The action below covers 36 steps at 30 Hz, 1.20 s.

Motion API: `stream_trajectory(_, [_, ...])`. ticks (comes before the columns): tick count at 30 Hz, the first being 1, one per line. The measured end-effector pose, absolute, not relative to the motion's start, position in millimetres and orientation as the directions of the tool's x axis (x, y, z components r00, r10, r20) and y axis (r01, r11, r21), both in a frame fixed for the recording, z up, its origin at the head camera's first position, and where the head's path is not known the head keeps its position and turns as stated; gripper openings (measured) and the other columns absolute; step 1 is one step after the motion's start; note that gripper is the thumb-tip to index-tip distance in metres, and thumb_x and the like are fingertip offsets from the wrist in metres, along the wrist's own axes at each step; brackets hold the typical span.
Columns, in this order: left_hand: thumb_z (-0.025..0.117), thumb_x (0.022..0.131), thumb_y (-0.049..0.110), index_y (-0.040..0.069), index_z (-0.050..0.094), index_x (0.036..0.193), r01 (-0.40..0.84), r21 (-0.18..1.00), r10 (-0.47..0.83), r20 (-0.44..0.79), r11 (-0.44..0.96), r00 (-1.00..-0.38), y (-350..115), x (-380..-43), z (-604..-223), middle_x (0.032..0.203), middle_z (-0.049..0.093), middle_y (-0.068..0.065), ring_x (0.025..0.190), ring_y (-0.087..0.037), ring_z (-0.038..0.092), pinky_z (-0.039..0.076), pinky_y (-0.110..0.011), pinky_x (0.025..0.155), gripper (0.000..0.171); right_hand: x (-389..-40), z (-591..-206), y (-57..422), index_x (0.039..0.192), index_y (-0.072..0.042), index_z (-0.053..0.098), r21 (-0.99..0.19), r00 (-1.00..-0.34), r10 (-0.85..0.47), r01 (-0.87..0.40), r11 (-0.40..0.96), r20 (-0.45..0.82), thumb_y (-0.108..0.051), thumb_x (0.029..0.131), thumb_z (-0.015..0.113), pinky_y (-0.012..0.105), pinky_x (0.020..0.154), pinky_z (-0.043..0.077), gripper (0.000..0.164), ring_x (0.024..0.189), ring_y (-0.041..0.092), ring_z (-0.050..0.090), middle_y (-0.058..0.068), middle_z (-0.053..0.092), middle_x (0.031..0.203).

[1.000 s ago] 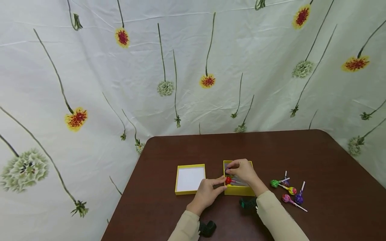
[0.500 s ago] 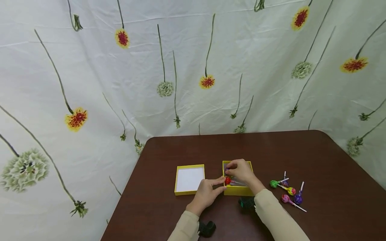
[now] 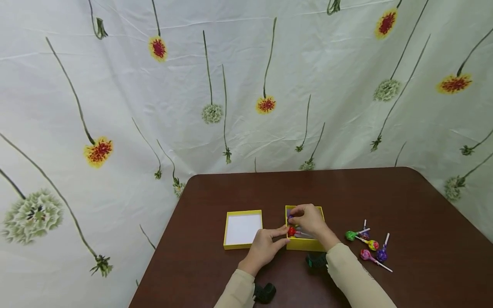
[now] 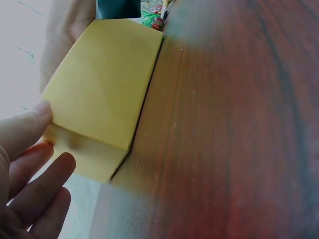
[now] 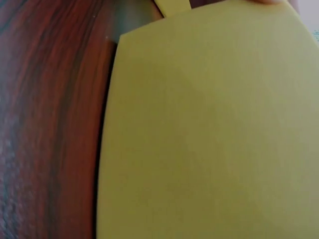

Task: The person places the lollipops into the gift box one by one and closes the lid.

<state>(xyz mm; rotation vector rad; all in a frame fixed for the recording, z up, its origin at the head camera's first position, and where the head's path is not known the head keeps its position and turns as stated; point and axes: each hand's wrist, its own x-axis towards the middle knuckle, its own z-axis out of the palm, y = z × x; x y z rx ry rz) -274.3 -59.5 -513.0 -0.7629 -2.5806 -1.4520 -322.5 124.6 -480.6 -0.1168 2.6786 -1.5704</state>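
Observation:
My right hand (image 3: 309, 219) reaches into the yellow box (image 3: 306, 244), its thumb and fingers pinching a purple-wrapped lollipop (image 3: 290, 216) near the far left inside corner. A red lollipop (image 3: 292, 231) lies in the box by its left wall, stick pointing right. My left hand (image 3: 263, 247) touches the box's near left corner with fairly straight fingers. In the left wrist view, the fingertips (image 4: 44, 108) meet the edge of the yellow wall. Only that yellow wall shows large in the right wrist view, with a bit of finger at its top edge.
Left of the box lies its yellow-rimmed lid (image 3: 242, 231), white inside facing up. Several lollipops lie loose to the right, among them a green one (image 3: 351, 235) and a pink one (image 3: 365, 254). The brown table (image 3: 423, 239) meets a flowered curtain (image 3: 239, 85) behind.
My right fingers have shifted very slightly inside the box, still around the purple lollipop. The left hand, box, lid and loose lollipops keep their places.

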Motion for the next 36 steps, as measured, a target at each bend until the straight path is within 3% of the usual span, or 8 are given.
stream_trajectory(9, [0.074,0.091,0.021,0.007,0.070,0.124,0.458,0.772,0.382,0.301,0.440,-0.874,-58,-275,-511,0.128,0.068,-0.005,0.117,-0.020,0.066,0.056,-0.031,0.097,0.037,-319,-475,132,0.107,-0.001,0.076,-0.856,-0.994,-0.095,-0.095,0.508,0.054,-0.004,0.089,0.074,0.036,0.081,0.062,0.019,0.093,0.023,0.070,0.014,0.073,0.109])
stream_trajectory(16, [0.074,0.091,0.021,0.006,0.070,0.124,0.443,0.771,0.369,0.289,0.458,-0.884,-58,-276,-509,0.128,0.068,-0.005,0.118,-0.021,0.066,0.056,-0.033,0.098,0.037,-310,-456,141,0.108,-0.004,0.076,-0.821,-0.986,-0.114,-0.164,0.546,0.121,-0.007,0.091,0.072,0.045,0.091,0.060,0.018,0.102,0.029,0.069,0.013,0.075,0.110])
stream_trajectory(23, [0.075,0.090,0.021,0.007,0.070,0.125,0.432,0.768,0.362,0.278,0.472,-0.890,-60,-274,-508,0.128,0.068,-0.006,0.119,-0.022,0.066,0.055,-0.035,0.099,0.038,-300,-446,157,0.108,-0.002,0.076,-0.826,-0.978,-0.117,-0.208,0.524,0.172,-0.009,0.093,0.071,0.042,0.087,0.061,0.018,0.102,0.029,0.069,0.014,0.075,0.108])
stream_trajectory(30, [0.076,0.089,0.020,0.008,0.070,0.125,0.421,0.777,0.357,0.269,0.469,-0.894,-59,-273,-510,0.127,0.069,-0.005,0.119,-0.022,0.066,0.054,-0.036,0.100,0.038,-289,-440,186,0.113,-0.002,0.074,-0.823,-0.988,-0.073,-0.153,0.546,0.135,-0.014,0.094,0.070,0.037,0.082,0.061,0.023,0.101,0.027,0.067,0.015,0.074,0.114])
stream_trajectory(36, [0.075,0.090,0.021,0.009,0.070,0.125,0.411,0.780,0.354,0.260,0.471,-0.898,-58,-272,-510,0.128,0.068,-0.003,0.120,-0.021,0.065,0.054,-0.036,0.101,0.037,-281,-438,222,0.117,-0.002,0.072,-0.800,-0.995,-0.035,-0.100,0.592,0.099,-0.015,0.095,0.069,0.040,0.082,0.061,0.026,0.102,0.029,0.067,0.020,0.070,0.119])
